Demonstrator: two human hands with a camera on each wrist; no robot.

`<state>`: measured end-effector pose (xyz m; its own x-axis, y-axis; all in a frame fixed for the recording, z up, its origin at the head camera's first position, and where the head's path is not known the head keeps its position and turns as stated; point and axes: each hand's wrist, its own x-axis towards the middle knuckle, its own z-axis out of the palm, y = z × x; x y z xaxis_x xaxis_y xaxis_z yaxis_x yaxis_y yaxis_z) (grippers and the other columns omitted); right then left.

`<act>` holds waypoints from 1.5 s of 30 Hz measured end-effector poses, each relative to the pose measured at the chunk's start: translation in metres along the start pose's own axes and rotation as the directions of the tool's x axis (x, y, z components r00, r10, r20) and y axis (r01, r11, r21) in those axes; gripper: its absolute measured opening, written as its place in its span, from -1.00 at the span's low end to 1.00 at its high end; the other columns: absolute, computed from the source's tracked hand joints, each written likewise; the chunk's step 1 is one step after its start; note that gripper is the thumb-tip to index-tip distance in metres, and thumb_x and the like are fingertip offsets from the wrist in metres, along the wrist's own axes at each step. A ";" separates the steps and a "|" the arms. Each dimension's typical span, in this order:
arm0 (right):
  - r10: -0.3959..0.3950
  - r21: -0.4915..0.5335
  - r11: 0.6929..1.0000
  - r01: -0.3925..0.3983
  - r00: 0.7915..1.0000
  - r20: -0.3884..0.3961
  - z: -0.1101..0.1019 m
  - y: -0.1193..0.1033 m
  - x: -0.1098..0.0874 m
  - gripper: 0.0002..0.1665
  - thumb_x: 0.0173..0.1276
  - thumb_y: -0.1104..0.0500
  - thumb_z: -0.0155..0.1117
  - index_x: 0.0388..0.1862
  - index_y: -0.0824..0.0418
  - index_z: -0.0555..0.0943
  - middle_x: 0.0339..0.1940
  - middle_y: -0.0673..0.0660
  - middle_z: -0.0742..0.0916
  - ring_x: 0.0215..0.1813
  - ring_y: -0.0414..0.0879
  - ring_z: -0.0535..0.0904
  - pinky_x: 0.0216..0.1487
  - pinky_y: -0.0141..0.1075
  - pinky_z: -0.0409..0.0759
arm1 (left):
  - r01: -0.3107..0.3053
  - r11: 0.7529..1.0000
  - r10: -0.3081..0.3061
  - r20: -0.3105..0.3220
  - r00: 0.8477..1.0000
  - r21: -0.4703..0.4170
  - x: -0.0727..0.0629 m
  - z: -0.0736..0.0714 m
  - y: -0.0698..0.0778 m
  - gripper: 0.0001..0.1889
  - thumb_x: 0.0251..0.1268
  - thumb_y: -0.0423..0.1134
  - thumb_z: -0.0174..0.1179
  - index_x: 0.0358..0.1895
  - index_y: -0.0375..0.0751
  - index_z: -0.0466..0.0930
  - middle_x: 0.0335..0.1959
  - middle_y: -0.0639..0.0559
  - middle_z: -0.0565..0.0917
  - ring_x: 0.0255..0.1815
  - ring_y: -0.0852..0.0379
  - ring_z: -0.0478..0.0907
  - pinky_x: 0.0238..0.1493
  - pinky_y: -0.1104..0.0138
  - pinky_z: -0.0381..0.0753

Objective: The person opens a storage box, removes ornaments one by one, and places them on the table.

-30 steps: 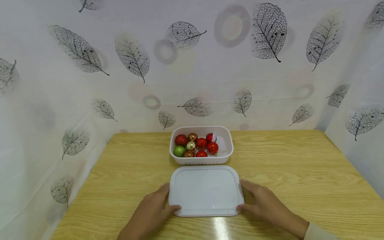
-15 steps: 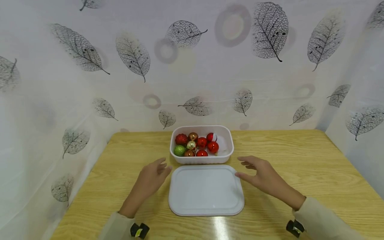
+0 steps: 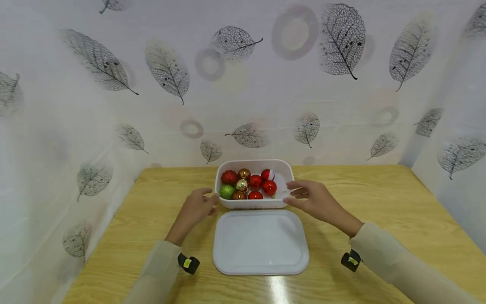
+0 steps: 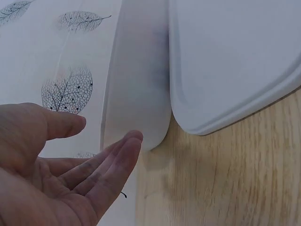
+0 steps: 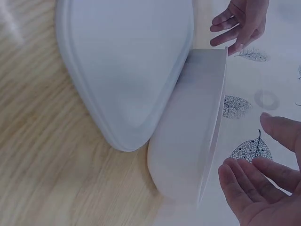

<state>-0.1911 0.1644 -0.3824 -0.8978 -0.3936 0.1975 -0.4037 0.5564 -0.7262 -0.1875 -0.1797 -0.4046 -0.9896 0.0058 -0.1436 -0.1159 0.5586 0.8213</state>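
Observation:
A white plastic box [image 3: 251, 204] with several Christmas baubles [image 3: 255, 181] in it stands at the back of the table. The baubles are red, gold, copper and green. In front of the box lies its flat white lid [image 3: 261, 242]. My left hand [image 3: 195, 207] hovers at the box's left end, thumb near the rim, fingers loosely spread. At the other end, my right hand [image 3: 317, 202] overlaps the box's right corner in the head view. The right wrist view shows that hand's fingers [image 5: 254, 188] relaxed, holding nothing, apart from the box's wall [image 5: 188, 127].
The wooden table [image 3: 360, 202] runs back to a curtain [image 3: 281, 97] printed with leaves, which also hangs along both sides. A small black device [image 3: 188, 264] sits at the left sleeve, and another black device [image 3: 351, 260] at the right.
Both hands have left the lid's sides and moved forward to the ends of the box. The lid and the box have stayed in place.

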 end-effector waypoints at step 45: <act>0.123 -0.160 0.981 -0.106 0.987 0.102 0.038 0.015 0.083 -0.65 0.20 0.22 0.55 -0.19 0.49 0.69 -0.16 0.34 0.76 -0.04 0.21 0.68 0.08 0.04 0.69 | 0.099 0.918 -0.105 0.006 0.994 -0.385 0.030 0.017 -0.005 -0.64 0.51 -0.41 0.10 0.21 -0.65 0.46 -0.54 -0.15 0.68 -0.61 0.17 0.63 -0.50 0.38 0.76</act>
<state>-0.2649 0.1120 -0.4016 -0.9180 -0.3948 0.0384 -0.3295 0.7050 -0.6281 -0.2148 -0.1683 -0.4224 -0.9715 -0.0481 -0.2319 -0.2369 0.1943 0.9519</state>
